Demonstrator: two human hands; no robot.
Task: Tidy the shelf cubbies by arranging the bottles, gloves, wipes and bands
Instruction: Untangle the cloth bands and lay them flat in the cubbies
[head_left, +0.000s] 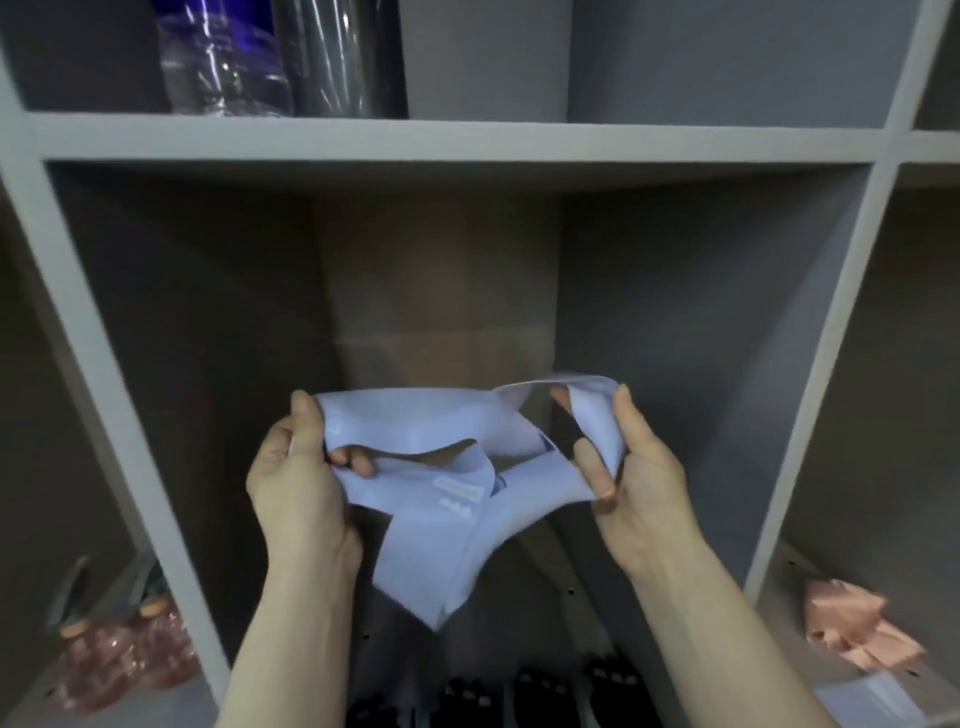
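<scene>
Both hands hold a pale blue band (436, 483) up in front of the middle shelf cubby (441, 291). The left hand (296, 483) grips its left end, fingers (353, 460) curled through a loop. The right hand (639, 483) pinches the right end between thumb and fingers.

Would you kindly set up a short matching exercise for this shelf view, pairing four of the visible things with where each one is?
Things:
1. blue band
2. pink bottles
3. pink band
4. clear bottles

Places:
A. upper cubby, above the middle one
B. lower left cubby
C. held between the left hand and the right hand, in front of the middle cubby
D. lower right cubby

Pairs: 1-C, 2-B, 3-D, 4-A
</scene>
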